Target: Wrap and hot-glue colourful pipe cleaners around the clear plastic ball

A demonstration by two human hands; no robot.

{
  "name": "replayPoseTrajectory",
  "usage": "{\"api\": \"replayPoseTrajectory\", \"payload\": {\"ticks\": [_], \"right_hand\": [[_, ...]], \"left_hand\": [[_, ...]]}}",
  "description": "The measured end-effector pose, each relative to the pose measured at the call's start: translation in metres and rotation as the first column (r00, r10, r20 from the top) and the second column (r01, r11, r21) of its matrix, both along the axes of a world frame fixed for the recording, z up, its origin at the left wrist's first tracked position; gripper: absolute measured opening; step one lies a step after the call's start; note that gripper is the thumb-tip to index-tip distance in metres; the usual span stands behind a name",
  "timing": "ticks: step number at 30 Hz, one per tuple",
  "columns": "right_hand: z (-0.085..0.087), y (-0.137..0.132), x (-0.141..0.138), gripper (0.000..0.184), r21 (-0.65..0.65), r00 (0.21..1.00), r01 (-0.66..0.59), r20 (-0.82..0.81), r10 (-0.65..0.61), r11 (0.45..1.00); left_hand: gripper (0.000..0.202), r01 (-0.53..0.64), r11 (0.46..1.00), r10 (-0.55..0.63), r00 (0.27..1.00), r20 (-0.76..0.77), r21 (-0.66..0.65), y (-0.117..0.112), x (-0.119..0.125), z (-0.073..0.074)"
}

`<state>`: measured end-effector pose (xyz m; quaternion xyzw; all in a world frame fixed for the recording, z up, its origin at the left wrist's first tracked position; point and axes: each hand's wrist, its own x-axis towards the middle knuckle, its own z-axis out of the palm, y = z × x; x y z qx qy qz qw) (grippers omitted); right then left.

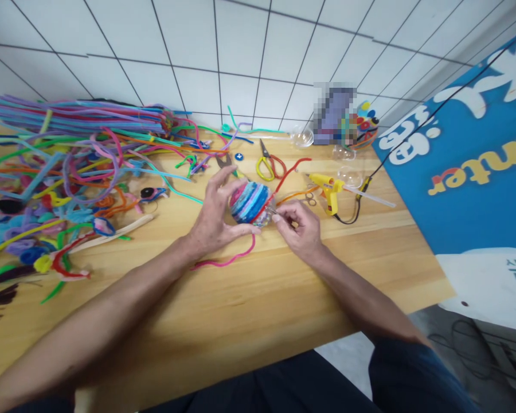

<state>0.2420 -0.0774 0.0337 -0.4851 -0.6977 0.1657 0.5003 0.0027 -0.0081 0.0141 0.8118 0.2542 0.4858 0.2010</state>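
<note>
My left hand (217, 215) curls around a ball (249, 202) wrapped in blue, pink and red pipe cleaners, held just above the wooden table (241, 310). My right hand (298, 225) pinches a small end at the ball's right side; what it grips is too small to name. A red pipe cleaner (289, 171) runs from the ball up to the right. A pink pipe cleaner (226, 261) trails on the table below my left hand.
A large heap of coloured pipe cleaners (69, 166) covers the table's left. Yellow-and-red scissors (269, 163), a yellow glue gun (329, 189) with a cord, clear plastic half-spheres (303, 136) and a blue board (468, 166) lie to the right.
</note>
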Motion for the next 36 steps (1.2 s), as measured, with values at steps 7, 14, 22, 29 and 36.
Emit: {"api": "replayPoseTrajectory", "payload": {"ticks": [7,14,22,29,36], "right_hand": [[-0.022,0.007,0.004,0.011,-0.104,0.99,-0.058,-0.137,0.043,0.993],[-0.009,0.005,-0.003,0.01,-0.005,0.998,0.068,-0.001,-0.068,0.998],[-0.004,0.007,-0.006,0.007,0.164,0.972,0.042,0.22,-0.078,0.986],[-0.01,0.005,-0.01,0.003,0.123,0.94,0.05,0.33,-0.089,0.991],[0.007,-0.009,-0.016,0.018,-0.249,0.974,-0.143,-0.207,0.092,0.958]], "left_hand": [[0.066,0.056,0.981,-0.033,0.991,-0.127,0.184,-0.011,0.009,0.004],[0.047,-0.025,0.982,0.046,0.993,-0.109,0.188,-0.009,0.009,0.006],[0.044,-0.002,0.986,0.025,0.99,-0.137,0.164,-0.01,0.01,0.008],[0.043,-0.008,0.979,0.031,0.993,-0.11,0.204,-0.007,0.009,0.006],[0.054,0.036,0.993,-0.03,0.998,-0.05,0.111,-0.004,0.003,0.009]]}}
